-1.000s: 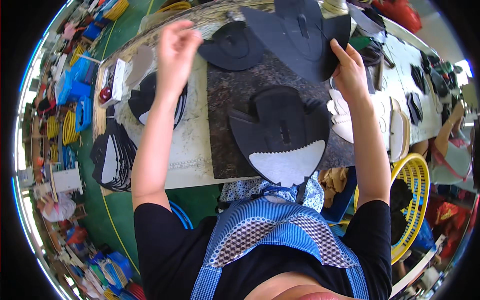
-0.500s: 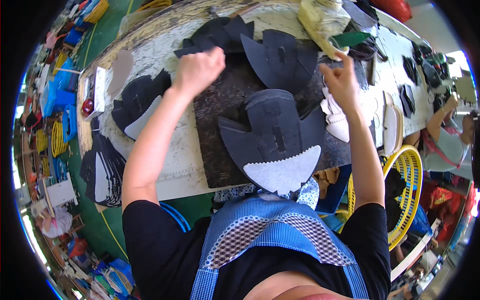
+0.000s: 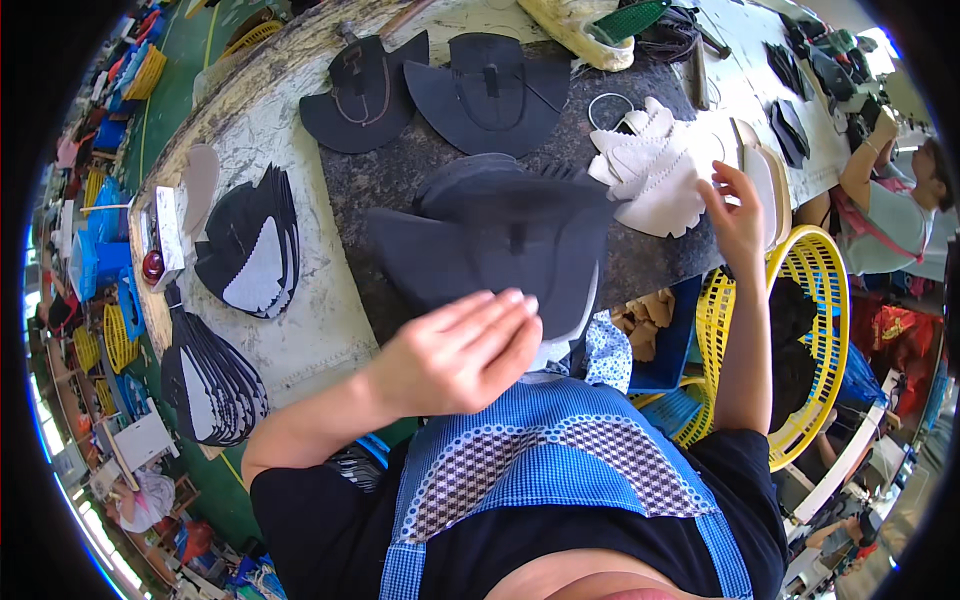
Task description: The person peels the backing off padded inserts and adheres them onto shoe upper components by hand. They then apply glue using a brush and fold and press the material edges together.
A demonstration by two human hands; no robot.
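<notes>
Left hand: your left hand [image 3: 462, 352] lies flat, fingers together, on the near edge of the dark shoe upper [image 3: 495, 245].
Right hand: your right hand [image 3: 735, 215] is spread, empty, at the white cut pieces [image 3: 655, 170].
Upper: centre of the dark mat [image 3: 400, 170].
Done: two uppers [image 3: 440, 90] laid far.
Left: black stacks [image 3: 250, 245] at left, seemingly unworked.

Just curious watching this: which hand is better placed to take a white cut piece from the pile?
Probably the right hand: it hovers open at the edge of the white pieces. The left hand lies flat near the dark shoe upper, farther away.
</notes>
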